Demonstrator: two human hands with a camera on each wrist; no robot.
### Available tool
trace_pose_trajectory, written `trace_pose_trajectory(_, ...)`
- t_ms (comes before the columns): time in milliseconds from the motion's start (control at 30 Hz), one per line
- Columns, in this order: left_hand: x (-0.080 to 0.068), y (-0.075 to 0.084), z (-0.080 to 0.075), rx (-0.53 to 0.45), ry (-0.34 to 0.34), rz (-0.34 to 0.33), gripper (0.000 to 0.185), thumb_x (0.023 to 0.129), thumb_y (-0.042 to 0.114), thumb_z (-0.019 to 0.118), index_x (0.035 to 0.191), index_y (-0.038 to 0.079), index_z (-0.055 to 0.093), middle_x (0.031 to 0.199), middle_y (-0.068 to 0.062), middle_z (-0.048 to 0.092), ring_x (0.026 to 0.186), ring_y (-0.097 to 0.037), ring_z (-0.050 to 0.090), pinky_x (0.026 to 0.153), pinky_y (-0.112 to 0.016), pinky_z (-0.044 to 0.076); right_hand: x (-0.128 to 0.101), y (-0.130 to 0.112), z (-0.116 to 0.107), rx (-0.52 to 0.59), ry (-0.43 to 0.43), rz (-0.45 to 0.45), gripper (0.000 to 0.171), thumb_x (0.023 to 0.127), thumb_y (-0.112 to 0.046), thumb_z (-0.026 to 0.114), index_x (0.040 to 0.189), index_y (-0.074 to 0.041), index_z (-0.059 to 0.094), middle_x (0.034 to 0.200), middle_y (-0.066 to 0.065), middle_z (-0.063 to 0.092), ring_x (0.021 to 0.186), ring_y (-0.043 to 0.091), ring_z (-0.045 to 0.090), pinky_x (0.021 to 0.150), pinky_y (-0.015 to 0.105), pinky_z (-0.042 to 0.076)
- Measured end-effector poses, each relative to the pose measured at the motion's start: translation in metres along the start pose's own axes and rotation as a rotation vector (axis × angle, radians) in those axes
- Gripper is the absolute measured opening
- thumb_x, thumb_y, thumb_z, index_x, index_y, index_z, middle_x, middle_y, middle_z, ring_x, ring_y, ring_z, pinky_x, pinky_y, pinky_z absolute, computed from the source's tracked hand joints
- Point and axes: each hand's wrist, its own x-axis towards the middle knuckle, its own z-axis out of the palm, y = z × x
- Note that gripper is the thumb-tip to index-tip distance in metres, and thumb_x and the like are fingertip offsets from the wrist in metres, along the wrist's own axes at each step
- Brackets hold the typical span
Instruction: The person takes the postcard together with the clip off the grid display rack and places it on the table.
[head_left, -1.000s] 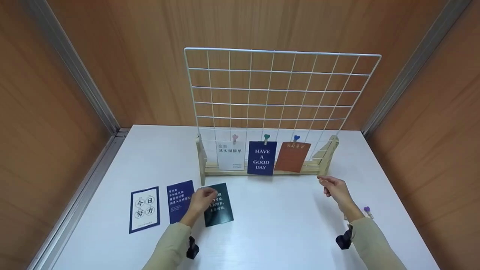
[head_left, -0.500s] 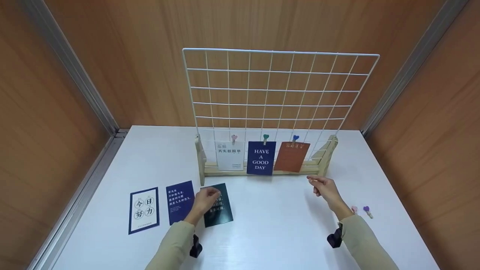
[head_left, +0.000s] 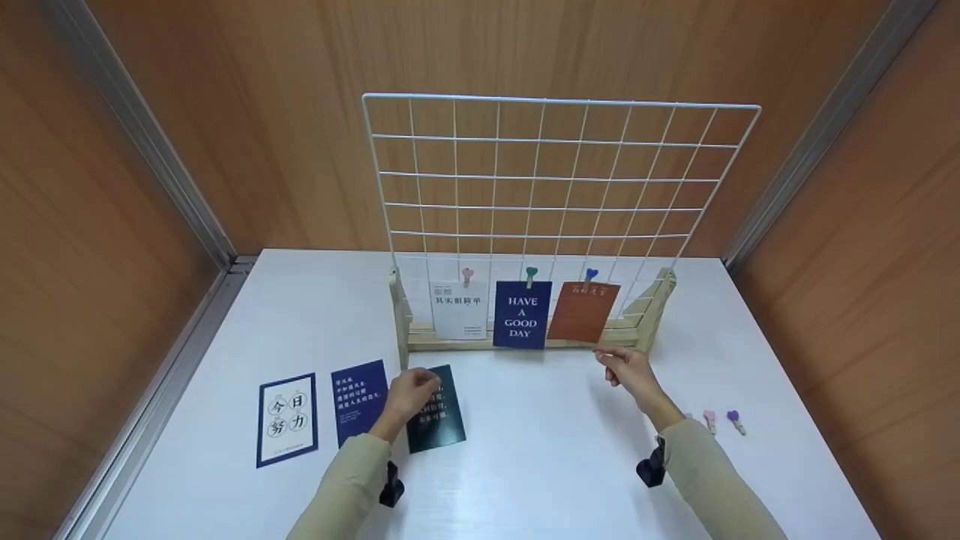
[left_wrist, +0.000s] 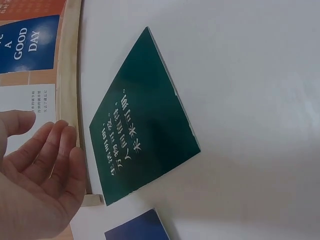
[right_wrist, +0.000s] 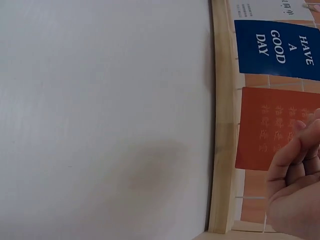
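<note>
My left hand [head_left: 409, 397] hovers over the dark green card [head_left: 442, 427], its fingers loosely bent and holding nothing. In the left wrist view, the thumb and fingers stand apart beside that card. My right hand [head_left: 631, 373] is in front of the rack's right part, just below the orange-red card [head_left: 585, 311]. Its fingers are loosely curled, and nothing shows between them in the right wrist view. The orange-red card, a blue "HAVE A GOOD DAY" card [head_left: 523, 315] and a white card [head_left: 459, 311] hang from the white wire grid rack [head_left: 551, 178] by heart-topped clothespins.
Left on the table lie a blue card [head_left: 358, 397], partly behind the left hand, and a blue-bordered white card [head_left: 287, 420]. A pink heart clothespin [head_left: 709, 420] and a purple one [head_left: 736, 421] lie right of the right arm. The grid's wooden base [head_left: 450, 345] stands behind the hands.
My right hand has moved left from the rack's right foot to below the orange-red card, uncovering the pink clothespin. The left hand has shifted slightly right over the green card.
</note>
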Motion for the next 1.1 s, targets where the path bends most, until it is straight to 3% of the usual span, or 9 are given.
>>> trace_pose_trajectory(267, 0.005, 0.003, -0.002, 0.029, 0.019, 0.032, 0.021, 0.086, 0.016, 0.055, 0.098, 0.0, 0.061, 0.086, -0.007, 0.06, 0.08, -0.02, 0.054, 0.073, -0.038, 0.045, 0.006, -0.012, 0.011, 0.003, -0.026, -0.026, 0.03, 0.086, -0.018, 0.057, 0.108, 0.003, 0.059, 0.06, 0.002, 0.05, 0.05, 0.007, 0.043, 0.046, 0.018, 0.038)
trace_pose_trajectory(733, 0.016, 0.015, -0.009, 0.078, 0.051, -0.01, 0.023, 0.086, 0.019, 0.055, 0.101, 0.003, 0.06, 0.09, -0.007, 0.057, 0.081, -0.021, 0.052, 0.073, -0.039, 0.043, 0.018, -0.032, 0.032, -0.022, -0.06, -0.064, 0.03, 0.086, -0.012, 0.055, 0.11, 0.007, 0.057, 0.061, 0.001, 0.05, 0.051, 0.008, 0.044, 0.046, 0.019, 0.038)
trace_pose_trajectory(1100, 0.026, 0.026, -0.019, 0.091, 0.112, 0.063, 0.026, 0.085, 0.016, 0.055, 0.106, 0.001, 0.058, 0.098, -0.011, 0.058, 0.091, -0.024, 0.053, 0.078, -0.04, 0.042, 0.024, -0.051, 0.05, -0.023, -0.084, -0.116, 0.028, 0.085, -0.012, 0.057, 0.108, 0.006, 0.059, 0.063, 0.002, 0.054, 0.05, 0.008, 0.046, 0.046, 0.019, 0.04)
